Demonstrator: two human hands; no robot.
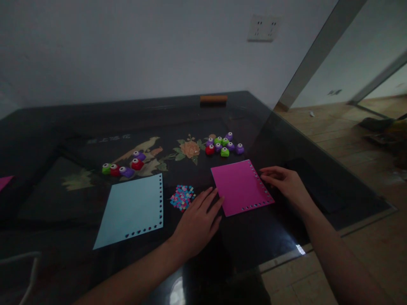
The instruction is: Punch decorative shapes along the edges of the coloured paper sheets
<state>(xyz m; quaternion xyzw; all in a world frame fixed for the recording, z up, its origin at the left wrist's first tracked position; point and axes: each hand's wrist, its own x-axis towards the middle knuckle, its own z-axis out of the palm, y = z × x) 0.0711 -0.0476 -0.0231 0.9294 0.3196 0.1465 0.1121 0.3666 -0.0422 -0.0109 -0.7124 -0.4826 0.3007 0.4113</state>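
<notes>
A pink sheet of paper (240,186) lies on the dark table, with small shaped holes along its right and near edges. My left hand (199,220) has its fingers spread, their tips at the sheet's left edge. At the right edge, my right hand (286,184) pinches the paper between thumb and fingers. Left of my left hand is a small heap of pink, blue and pale paper bits (182,197). Beyond it lies a light blue sheet (135,209), also holed along its right and near edges.
Small one-eyed figures in purple, green and red stand in two clusters, one behind the pink sheet (225,151) and one behind the blue sheet (126,171). An orange-brown bar (213,100) rests near the table's back edge. A dark flat object (313,182) lies right of my right hand.
</notes>
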